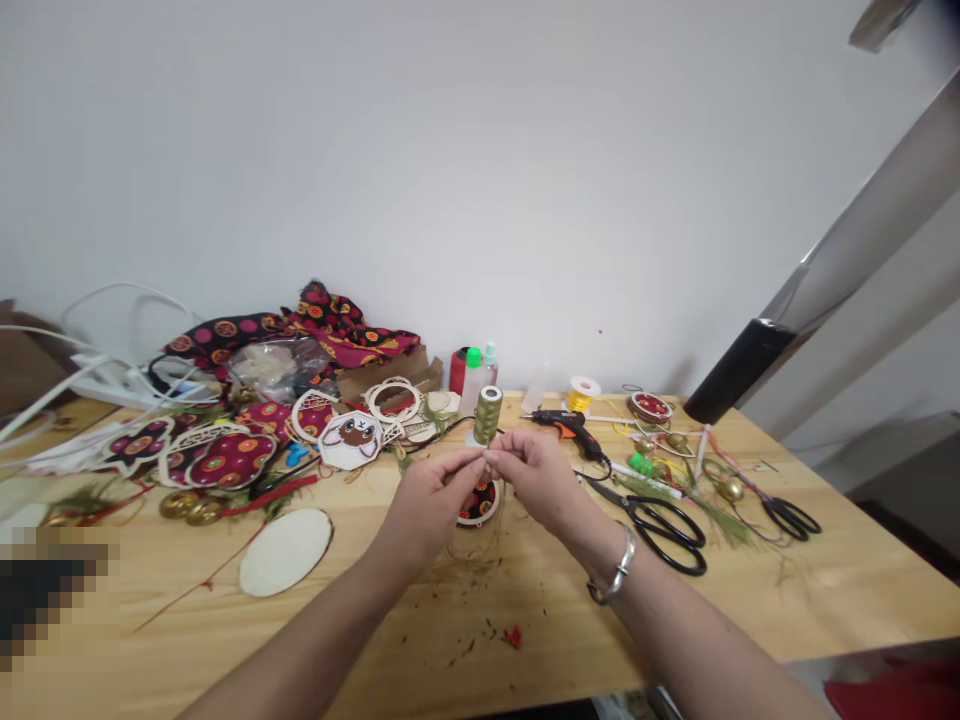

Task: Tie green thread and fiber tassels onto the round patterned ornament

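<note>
My left hand (439, 495) and my right hand (529, 470) meet fingertip to fingertip above the table, both pinched. Fine olive thread (501, 520) trails below the fingers; the exact spot they grip is too small to make out clearly. Just behind the fingertips stands an olive thread spool (489, 415), upright. Under my hands lies a round pendant (478, 504) with dark patterned fabric in a pale wooden rim, partly hidden by the left hand. To the right of my right hand are black-handled scissors (667, 530).
A glue gun (566, 422) and a yellow spool (582, 394) lie behind my right hand. At left are fabric-filled wooden shapes (232, 460), a blank wooden disc (285, 553) and gold bells (180, 505). Glue bottles (472, 380) stand by the wall. More scissors (791, 518) lie far right.
</note>
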A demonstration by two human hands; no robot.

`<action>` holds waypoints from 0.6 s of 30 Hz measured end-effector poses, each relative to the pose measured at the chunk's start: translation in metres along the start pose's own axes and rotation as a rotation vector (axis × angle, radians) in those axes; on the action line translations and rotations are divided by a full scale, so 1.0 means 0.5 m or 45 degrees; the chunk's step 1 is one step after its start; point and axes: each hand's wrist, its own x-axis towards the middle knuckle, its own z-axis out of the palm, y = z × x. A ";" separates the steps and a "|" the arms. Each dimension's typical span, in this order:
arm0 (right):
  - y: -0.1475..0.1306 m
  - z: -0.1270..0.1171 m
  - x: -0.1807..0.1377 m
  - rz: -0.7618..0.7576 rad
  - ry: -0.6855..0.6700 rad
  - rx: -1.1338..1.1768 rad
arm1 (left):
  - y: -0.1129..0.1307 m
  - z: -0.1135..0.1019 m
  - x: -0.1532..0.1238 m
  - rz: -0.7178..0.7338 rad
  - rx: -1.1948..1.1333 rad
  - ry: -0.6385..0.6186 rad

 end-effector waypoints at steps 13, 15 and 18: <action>0.088 -0.003 0.045 0.089 -0.007 0.075 | -0.069 -0.018 0.058 -0.444 -0.558 -0.099; 0.092 -0.002 0.041 0.116 -0.029 0.119 | -0.076 -0.020 0.057 -0.498 -0.598 -0.118; 0.088 -0.003 0.034 0.152 -0.067 0.220 | -0.082 -0.021 0.055 -0.559 -0.638 -0.130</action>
